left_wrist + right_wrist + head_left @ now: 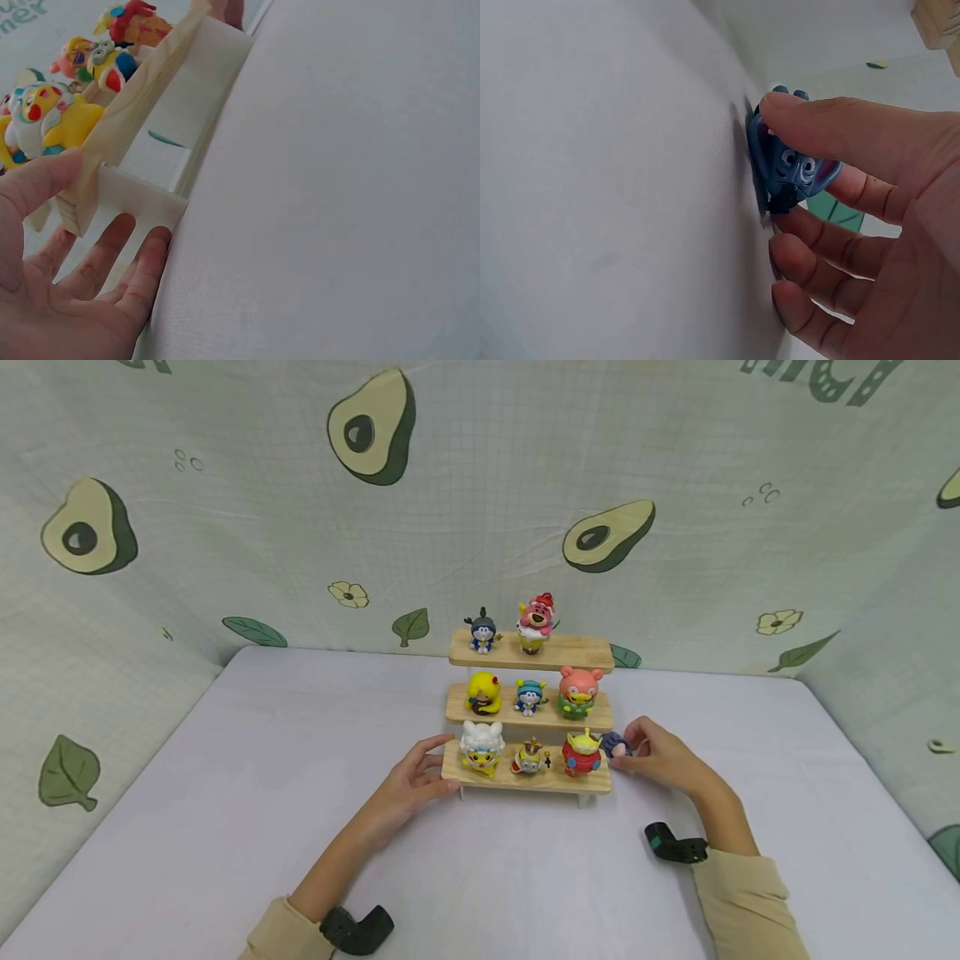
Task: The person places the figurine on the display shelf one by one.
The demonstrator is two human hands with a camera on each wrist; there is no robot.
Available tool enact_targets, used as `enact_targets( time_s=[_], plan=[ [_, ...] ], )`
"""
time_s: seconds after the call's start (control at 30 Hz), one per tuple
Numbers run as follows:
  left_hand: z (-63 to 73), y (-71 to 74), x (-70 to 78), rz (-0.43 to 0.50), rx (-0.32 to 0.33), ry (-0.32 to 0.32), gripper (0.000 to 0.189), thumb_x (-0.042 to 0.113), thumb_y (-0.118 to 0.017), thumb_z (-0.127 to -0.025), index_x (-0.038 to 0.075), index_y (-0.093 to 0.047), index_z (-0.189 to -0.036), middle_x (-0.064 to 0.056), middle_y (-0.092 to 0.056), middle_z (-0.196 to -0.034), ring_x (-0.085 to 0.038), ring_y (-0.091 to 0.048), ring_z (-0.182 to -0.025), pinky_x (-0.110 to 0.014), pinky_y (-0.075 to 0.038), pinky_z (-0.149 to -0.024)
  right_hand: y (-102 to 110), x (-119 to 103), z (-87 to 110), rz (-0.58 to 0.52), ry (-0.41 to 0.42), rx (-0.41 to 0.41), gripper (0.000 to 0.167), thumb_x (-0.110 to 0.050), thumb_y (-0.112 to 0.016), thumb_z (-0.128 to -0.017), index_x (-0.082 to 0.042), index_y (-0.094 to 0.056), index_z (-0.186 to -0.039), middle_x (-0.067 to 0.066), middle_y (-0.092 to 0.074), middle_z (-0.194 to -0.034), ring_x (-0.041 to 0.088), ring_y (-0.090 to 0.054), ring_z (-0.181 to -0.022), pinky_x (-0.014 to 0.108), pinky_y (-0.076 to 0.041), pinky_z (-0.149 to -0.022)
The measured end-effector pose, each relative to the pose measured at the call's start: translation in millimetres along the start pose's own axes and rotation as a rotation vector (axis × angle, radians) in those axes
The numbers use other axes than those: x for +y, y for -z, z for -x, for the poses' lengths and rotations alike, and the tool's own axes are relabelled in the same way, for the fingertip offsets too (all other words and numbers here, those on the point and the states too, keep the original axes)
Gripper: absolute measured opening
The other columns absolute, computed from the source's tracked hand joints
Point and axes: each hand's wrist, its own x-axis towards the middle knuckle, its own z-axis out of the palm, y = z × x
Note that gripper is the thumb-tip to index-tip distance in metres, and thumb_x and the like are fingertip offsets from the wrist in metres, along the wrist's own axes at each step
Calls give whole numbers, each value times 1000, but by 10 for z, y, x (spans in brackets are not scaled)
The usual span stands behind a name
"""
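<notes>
A three-tier wooden display stand (528, 782) with white supports stands on the table. My left hand (411, 781) holds its lowest tier at the left end, thumb at the front edge and fingers toward the back; the left wrist view shows fingertips by the white support (142, 191). Right of that tier, my right hand (666, 758) pinches a small blue big-eared figurine (791, 161) between thumb and fingers, low against the table. On the lowest tier stand a white-hooded yellow figurine (482, 750), a crowned one (529, 758) and a red-suited one (582, 753).
The middle tier bears a yellow-haired figurine (483, 693), a blue-capped one (530, 697) and a pink-and-green one (578, 693). On top are a dark-hatted figurine (483, 632) and a pink bear (536, 622). An avocado-print cloth (480, 510) hangs behind the white table (300, 735).
</notes>
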Motion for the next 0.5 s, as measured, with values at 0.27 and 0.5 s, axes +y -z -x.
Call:
enact_targets(
  time_s=[0.27, 0.5],
  plan=[
    [7, 11, 10, 14, -5, -4, 69, 17, -68, -84, 23, -32, -142, -14, -48, -131, -16, -58, -99, -27, -46, -86, 16, -7, -6, 30, 17, -1, 42, -25, -70, -82, -2, -44, -104, 8, -50, -85, 18, -44, -73, 28, -36, -61],
    [12, 6, 16, 9, -6, -6, 68, 18, -68, -84, 25, -32, -142, -14, -48, -131, -15, -58, -99, -28, -46, -86, 69, -48, 33, -24, -9, 32, 30, -21, -64, -87, -1, -48, -102, 13, -60, -94, 17, -51, -78, 27, -43, -65]
  ],
)
